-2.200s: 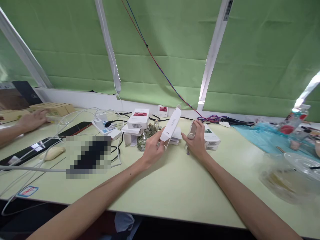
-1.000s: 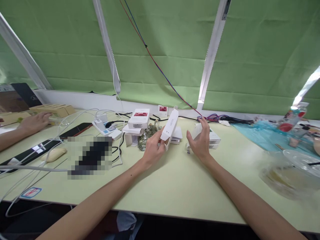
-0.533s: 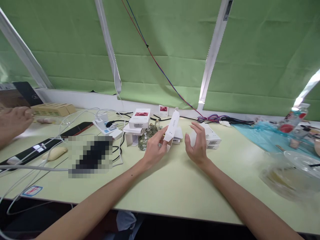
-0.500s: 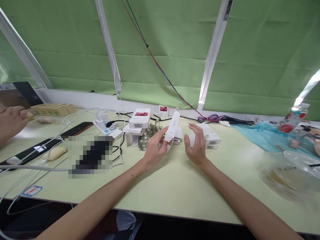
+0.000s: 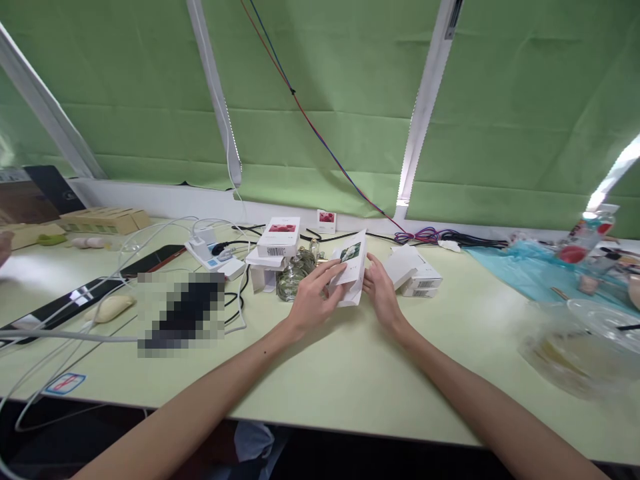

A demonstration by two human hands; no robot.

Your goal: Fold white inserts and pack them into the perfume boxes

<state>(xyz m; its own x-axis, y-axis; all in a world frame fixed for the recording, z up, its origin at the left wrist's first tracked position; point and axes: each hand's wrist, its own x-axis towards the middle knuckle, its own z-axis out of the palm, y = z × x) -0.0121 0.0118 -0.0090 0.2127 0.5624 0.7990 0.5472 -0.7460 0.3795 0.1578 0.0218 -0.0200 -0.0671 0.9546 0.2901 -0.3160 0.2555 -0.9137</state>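
My left hand [image 5: 316,292] grips a small white cardboard box [image 5: 354,261] with a green-and-white flower picture on its front, thumb and fingers at its left side. An unfolded flap stands out along the lower edge of this box. At its right edge, the bent fingers of my right hand [image 5: 383,292] press on it, their tips partly hidden. Left of my left hand are clear glass bottles [image 5: 295,277], partly covered by a white box [image 5: 283,237] with a pink picture. Just right of my right hand lie more white boxes [image 5: 423,273], one with barcode labels.
A small white box [image 5: 327,221] stands at the back by the wall. Cables, a white power strip [image 5: 203,247], and phones [image 5: 155,260] fill the left side. Blue plastic sheeting [image 5: 505,270] and a clear plastic container [image 5: 565,353] are on the right. Another person's hand [image 5: 4,247] shows at the far left.
The white box in my left hand has turned so its flower picture faces me. My right hand has moved left from open air onto the box's edge. The other person's hand has drawn back left.
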